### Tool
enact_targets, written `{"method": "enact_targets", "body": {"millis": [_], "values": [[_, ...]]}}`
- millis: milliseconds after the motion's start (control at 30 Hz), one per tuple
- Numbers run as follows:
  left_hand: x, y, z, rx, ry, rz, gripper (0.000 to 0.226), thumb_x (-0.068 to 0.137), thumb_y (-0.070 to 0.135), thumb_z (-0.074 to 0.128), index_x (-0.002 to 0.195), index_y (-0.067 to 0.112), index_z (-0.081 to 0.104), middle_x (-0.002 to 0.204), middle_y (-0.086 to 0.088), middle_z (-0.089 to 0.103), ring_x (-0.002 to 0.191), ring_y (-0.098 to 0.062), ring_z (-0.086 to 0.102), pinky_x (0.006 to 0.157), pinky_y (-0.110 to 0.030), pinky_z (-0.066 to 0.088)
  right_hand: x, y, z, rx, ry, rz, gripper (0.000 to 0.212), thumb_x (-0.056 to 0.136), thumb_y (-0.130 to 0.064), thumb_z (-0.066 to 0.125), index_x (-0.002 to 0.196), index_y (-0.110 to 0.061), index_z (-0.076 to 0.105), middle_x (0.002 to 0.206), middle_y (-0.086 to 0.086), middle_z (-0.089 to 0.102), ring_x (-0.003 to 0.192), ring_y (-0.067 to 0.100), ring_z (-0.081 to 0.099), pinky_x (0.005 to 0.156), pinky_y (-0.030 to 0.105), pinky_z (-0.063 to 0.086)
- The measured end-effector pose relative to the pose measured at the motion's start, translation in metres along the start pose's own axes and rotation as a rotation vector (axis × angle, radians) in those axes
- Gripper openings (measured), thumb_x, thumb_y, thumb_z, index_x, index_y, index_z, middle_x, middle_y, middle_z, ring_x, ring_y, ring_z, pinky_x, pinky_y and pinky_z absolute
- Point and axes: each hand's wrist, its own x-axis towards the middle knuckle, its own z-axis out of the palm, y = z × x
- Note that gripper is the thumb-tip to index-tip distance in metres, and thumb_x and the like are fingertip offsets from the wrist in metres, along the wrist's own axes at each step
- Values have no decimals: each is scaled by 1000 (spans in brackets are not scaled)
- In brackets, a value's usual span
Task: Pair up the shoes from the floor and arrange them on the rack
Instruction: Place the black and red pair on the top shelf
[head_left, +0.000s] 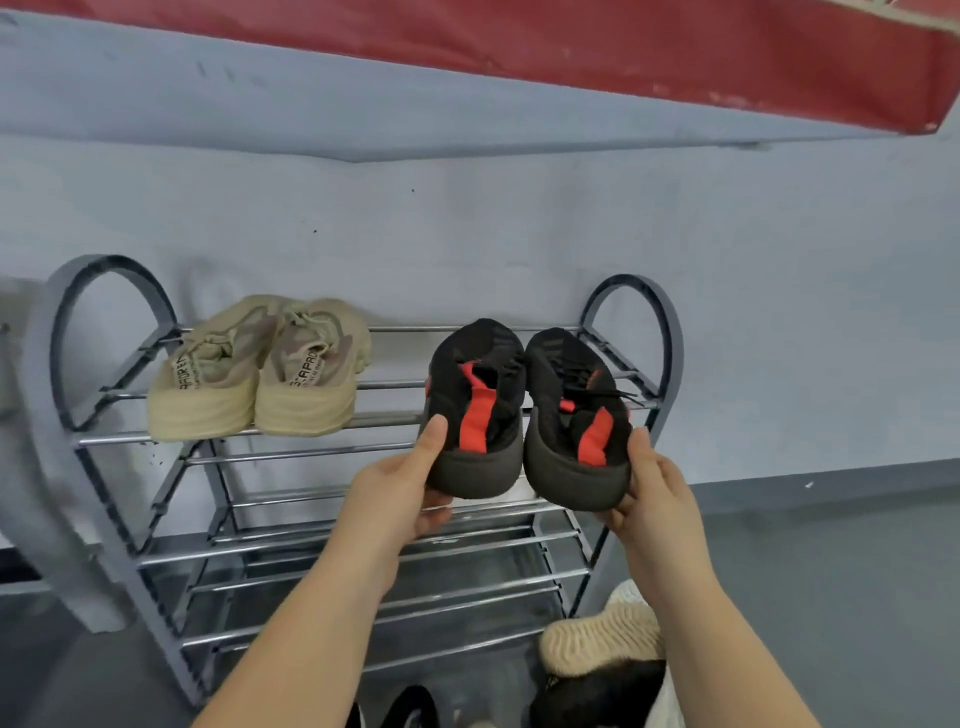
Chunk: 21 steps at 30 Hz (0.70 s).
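Observation:
A grey metal shoe rack (130, 436) with several chrome-bar shelves stands against the blue-grey wall. Two beige sneakers (254, 374) sit side by side on the left of its top shelf, heels toward me. I hold a pair of black sneakers with red heel tabs over the right side of the top shelf, toes pointing at the wall. My left hand (400, 483) grips the heel of the left black sneaker (475, 410). My right hand (652, 488) grips the heel of the right black sneaker (576, 421). Their toes reach over the top bars; whether they rest on them is unclear.
On the floor at the lower right lie a cream knit shoe (602, 634) and a black shoe (597, 696). Another dark shoe (410, 709) pokes in at the bottom edge. The rack's lower shelves hold nothing. A red band (675, 47) runs along the wall above.

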Motion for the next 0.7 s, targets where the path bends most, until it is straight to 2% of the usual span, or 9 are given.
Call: {"method": "enact_targets", "body": {"millis": [133, 200, 267, 333, 400, 500, 567, 633, 700], "values": [[8, 0, 2, 95, -136, 43, 54, 66, 57, 62, 97, 13, 66, 92, -1, 68, 78, -15, 60, 67, -27, 49, 8, 6, -1, 26, -146, 2, 75, 66, -46, 79, 127, -15, 49, 116, 5, 66, 101, 17, 67, 73, 31, 52], [8, -1, 4, 195, -218, 75, 52, 68, 54, 63, 104, 16, 65, 96, 2, 67, 79, -14, 59, 69, -26, 48, 11, 5, -5, -48, -230, -52, 79, 59, -41, 81, 130, -23, 50, 115, -2, 67, 100, 14, 67, 76, 29, 51], [6, -2, 7, 242, -243, 86, 33, 82, 43, 62, 105, 19, 64, 99, 3, 66, 80, -13, 58, 72, -27, 50, 14, 5, -10, -176, -258, -111, 73, 59, -40, 79, 127, -33, 53, 111, -9, 69, 103, 11, 66, 83, 30, 52], [5, -5, 10, 266, -194, 101, 25, 85, 38, 62, 105, 23, 63, 99, 4, 66, 83, -14, 58, 76, -29, 51, 14, 6, -15, -291, -242, -144, 67, 68, -37, 79, 129, -37, 52, 113, -12, 68, 106, 8, 64, 92, 34, 51], [6, -11, 13, 313, -69, 181, 38, 81, 41, 66, 115, 26, 59, 104, 7, 64, 91, -14, 60, 80, -29, 50, 11, 6, -16, -355, -179, -182, 64, 74, -32, 79, 131, -37, 50, 113, -14, 67, 104, 3, 62, 92, 25, 51], [2, -19, 16, 376, 183, 365, 67, 70, 43, 76, 129, 25, 49, 120, 6, 56, 103, -12, 57, 81, -26, 46, 9, 6, -12, -348, -32, -244, 65, 76, -24, 78, 133, -29, 47, 117, -12, 60, 96, -6, 57, 68, 3, 48], [-3, -23, 19, 361, 227, 460, 64, 70, 40, 77, 126, 24, 52, 123, 8, 55, 110, -10, 55, 90, -30, 47, 9, 9, -8, -298, 36, -252, 64, 75, -23, 79, 130, -25, 47, 116, -12, 59, 97, -4, 57, 70, 6, 49], [-7, -28, 25, 354, 230, 499, 58, 73, 38, 74, 126, 26, 54, 126, 10, 56, 115, -8, 52, 100, -32, 44, 10, 14, -3, -237, 62, -251, 59, 74, -23, 80, 122, -29, 46, 115, -14, 58, 104, 2, 59, 86, 18, 50], [-9, -31, 30, 382, 242, 526, 55, 78, 37, 71, 128, 30, 51, 132, 13, 51, 121, -4, 44, 105, -31, 38, 13, 18, 0, -201, 67, -252, 57, 74, -24, 80, 119, -31, 45, 115, -15, 58, 107, 6, 60, 94, 27, 48]]}}
